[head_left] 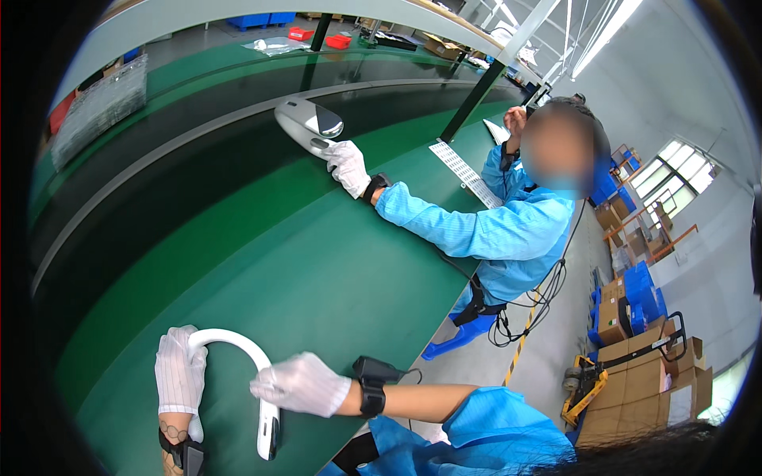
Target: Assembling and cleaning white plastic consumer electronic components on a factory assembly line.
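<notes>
White arched piece [248,344]: over the green surface [349,293], open side facing the view's lower edge; can't tell if it rests there.
Left grip [181,371]: gloved, clenched round left leg, probably to steady it.
Right grip [304,385]: blurred at right leg; can't tell if grasping.
Co-worker's hand [347,168]: on narrow end of grey-white unit [295,127], likely keeping broad head clear.

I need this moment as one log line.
left hand: holds white arch, left side | right hand: at its right side | co-worker's hand: on grey device
</notes>
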`<state>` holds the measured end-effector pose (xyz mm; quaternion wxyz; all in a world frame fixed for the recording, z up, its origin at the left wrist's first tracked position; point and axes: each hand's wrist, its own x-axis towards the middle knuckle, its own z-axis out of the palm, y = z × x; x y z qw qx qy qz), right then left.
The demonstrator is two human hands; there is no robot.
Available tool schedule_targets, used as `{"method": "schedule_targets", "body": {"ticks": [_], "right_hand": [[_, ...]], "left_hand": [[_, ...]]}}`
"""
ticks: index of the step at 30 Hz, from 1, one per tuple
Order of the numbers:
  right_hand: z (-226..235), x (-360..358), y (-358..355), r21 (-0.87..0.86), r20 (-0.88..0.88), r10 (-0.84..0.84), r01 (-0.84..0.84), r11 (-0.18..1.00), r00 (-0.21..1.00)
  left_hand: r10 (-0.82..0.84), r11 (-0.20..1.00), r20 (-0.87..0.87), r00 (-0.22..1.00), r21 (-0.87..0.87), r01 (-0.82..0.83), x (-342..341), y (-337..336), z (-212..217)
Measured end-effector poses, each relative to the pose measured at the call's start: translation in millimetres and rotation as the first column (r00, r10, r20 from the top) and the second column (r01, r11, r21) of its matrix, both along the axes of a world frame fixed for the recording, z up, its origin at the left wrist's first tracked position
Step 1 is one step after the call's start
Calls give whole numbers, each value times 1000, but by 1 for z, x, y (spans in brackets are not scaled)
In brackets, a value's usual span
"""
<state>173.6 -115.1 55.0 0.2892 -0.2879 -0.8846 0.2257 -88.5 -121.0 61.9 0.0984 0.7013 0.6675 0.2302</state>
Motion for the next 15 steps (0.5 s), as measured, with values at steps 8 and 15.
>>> {"method": "schedule_targets", "body": {"ticks": [8, 15], "right_hand": [[-10, -6, 21, 28, -30, -32, 33, 999, 999], [-7, -1, 18, -114, -130, -46, 31, 993, 990]], "left_hand": [[267, 960, 457, 849, -200, -195, -15, -19, -2], [514, 847, 787, 342, -529, -58, -19, -92, 31]]}}
